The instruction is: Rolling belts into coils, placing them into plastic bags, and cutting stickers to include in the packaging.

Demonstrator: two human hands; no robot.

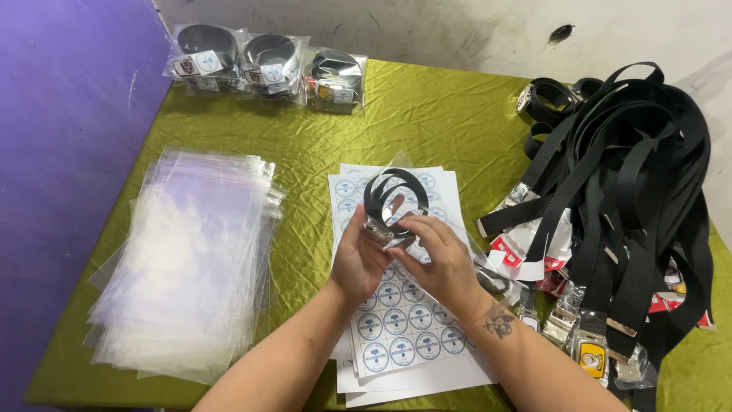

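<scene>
A: Entry. Both hands over the sticker sheets (415,320), mid-table. What does each hold?

B: Left hand (358,259) grasps the lower edge of a clear bag (396,204); fingers are curled round it by the buckle. Right hand (438,259) grasps the same bag from the other side, thumb and fingertips pinched on the plastic. Neither hand is slack.

A: Contents of the bag?

B: One coiled black belt (393,191) with a metal buckle at the bottom of the coil. The bag is lifted above the sheets, between the two hands and tilted toward the camera.

A: Count the finished packs.

B: Three bagged belts (267,65) in a row at the far edge of the green cloth (427,114), each with a round sticker on it.

A: Sheets?

B: A small stack; exact count cannot be told. The top sheet carries round blue-and-white stickers in rows; several positions near the top are hidden by the bag.

A: Empty bags?

B: One fanned pile of clear bags (191,267) left of the sheets, well apart from the hands. Too many and too overlapped to count.

A: Loose belts?

B: One tangled heap of black belts (625,191) at the right, with several metal buckles showing along its near edge. Not countable. One rolled belt (550,95) lies at the heap's far end.
</scene>
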